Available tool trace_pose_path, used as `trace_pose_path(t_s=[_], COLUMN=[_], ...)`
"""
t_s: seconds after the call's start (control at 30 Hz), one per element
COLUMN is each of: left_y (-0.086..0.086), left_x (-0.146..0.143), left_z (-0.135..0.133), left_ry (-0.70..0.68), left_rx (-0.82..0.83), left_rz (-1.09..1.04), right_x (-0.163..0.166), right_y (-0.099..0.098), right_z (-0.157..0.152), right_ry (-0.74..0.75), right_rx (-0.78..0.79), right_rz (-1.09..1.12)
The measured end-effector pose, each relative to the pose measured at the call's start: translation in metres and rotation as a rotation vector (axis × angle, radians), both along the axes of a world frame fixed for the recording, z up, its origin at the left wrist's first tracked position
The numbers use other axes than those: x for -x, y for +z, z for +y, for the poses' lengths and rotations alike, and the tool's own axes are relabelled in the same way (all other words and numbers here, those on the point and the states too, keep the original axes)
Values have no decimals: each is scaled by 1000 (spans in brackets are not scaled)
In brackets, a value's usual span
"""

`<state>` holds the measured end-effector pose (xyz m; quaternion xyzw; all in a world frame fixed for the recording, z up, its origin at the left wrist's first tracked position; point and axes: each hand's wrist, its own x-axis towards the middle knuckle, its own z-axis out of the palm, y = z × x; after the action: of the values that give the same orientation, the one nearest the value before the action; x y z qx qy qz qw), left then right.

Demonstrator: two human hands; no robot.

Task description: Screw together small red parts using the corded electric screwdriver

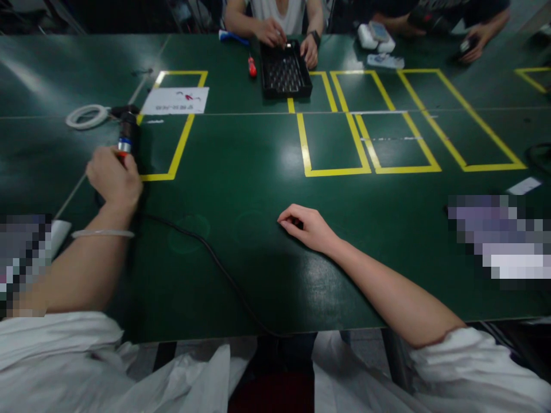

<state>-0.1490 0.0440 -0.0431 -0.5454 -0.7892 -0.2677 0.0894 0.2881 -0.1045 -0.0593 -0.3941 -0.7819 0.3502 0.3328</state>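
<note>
Across the whole scene, a glossy green table [249, 149] with a pale seam [241, 114] running left to right; grey floor [365, 347] below the near edge. At the near left edge, a pixelated item [21, 244], too coarse to make out. Farther off on the left, a coil of white cord [72, 119], then a white paper sheet [172, 100] partly over a yellow tape outline [182, 146]. Past the middle, a red-ended item [252, 67] and a black tray [286, 89] — at the tray, a co-worker's hands [271, 33]. To the right, more tape outlines [338, 171] in a row, and at the far right another person's hand [476, 49]. Near right, a second pixelated patch [495, 229].

On the left, the left hand [114, 180], curled around the orange-red part of a dark cylindrical tool [128, 123]. Beyond the knuckles, on the far side, the tool's black end, near the coil and the sheet. From beside the left wrist to the near edge, a black cable [215, 258] — link to the tool hidden. Farther right, well apart from the tool, the right hand [307, 228], resting on the table, fingers curled in and tips drawn together with the thumb; inside of the palm hidden.
</note>
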Motion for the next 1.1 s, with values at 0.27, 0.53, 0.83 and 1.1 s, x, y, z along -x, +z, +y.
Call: trace_pose_path(t_s=[0.27, 0.53, 0.83, 1.1], left_y=[11, 13, -2, 0], left_x=[-113, -213, -222, -225], left_z=[-63, -129, -144, -145], left_ry=[-722, -1045, -1141, -1206], left_rx=[92, 422, 441, 470], left_rz=[-385, -755, -824, -841], right_x=[-1, 0, 1, 3], right_y=[0, -2, -1, 1], right_z=[0, -3, -3, -4], right_ry=[4, -31, 38, 66], right_rx=[-1, 85, 24, -7], right_rz=[1, 141, 139, 102])
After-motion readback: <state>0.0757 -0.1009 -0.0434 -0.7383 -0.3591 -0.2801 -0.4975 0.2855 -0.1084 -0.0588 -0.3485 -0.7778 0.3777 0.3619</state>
